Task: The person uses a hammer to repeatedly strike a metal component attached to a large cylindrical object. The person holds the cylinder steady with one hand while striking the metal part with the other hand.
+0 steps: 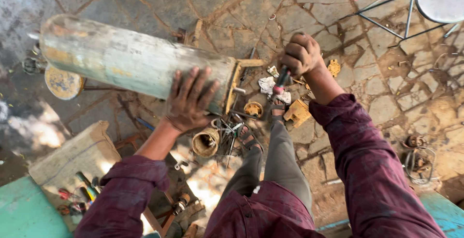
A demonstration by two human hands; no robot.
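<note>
Down on the cracked stone-slab floor (386,93), a long, pale green metal cylinder with rusty streaks (130,59) lies nearly level above the ground, its yellow-flanged end (235,86) pointing toward the middle of the view. The left hand (190,101) is spread flat on the cylinder's side close to that flange, fingers splayed, pressing rather than gripping. The right hand (300,54) is clenched in a fist round the dark handle of a slim tool with a red band on its shaft (279,84), held upright just beside the flanged end; its tip is hidden among the clutter below. Both arms wear dark maroon sleeves. Beneath the cylinder's end lie a short ribbed brass-coloured sleeve (206,142), loose spanners (228,132) and a crumpled white rag (267,84). Sandalled feet stand among them. A burlap sack with small tools on it (79,163) sits at the lower left, and a metal-legged stool (425,1) stands at the upper right corner.
</note>
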